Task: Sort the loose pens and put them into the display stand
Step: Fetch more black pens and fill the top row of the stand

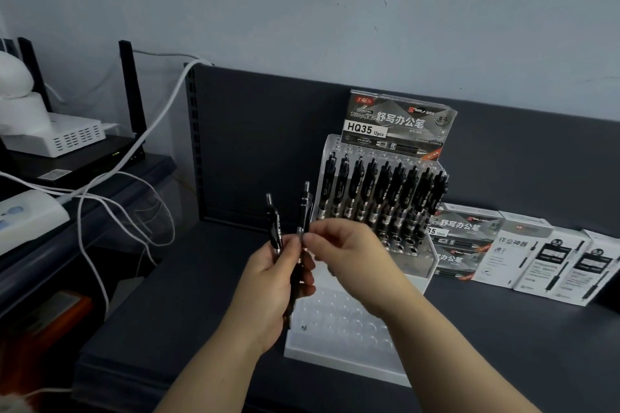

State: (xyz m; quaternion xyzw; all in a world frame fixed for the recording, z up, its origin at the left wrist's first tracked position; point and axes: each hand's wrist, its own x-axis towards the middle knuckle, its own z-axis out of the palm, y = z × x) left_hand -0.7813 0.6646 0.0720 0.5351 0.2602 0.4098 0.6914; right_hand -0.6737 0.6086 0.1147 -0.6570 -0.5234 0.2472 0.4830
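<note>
Before the stand (352, 325), left hand (271, 288) grips two upright pens (274, 228); right hand (345, 251) pinches the one nearer it.

Dark shelf (503, 345) — display stand (339, 325), pen boxes (536, 258) (at right)

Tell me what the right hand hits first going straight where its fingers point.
Right hand points left; its fingertips seem to pinch the taller pen in the left hand. That pen first, then the left hand itself; depth unclear.
</note>
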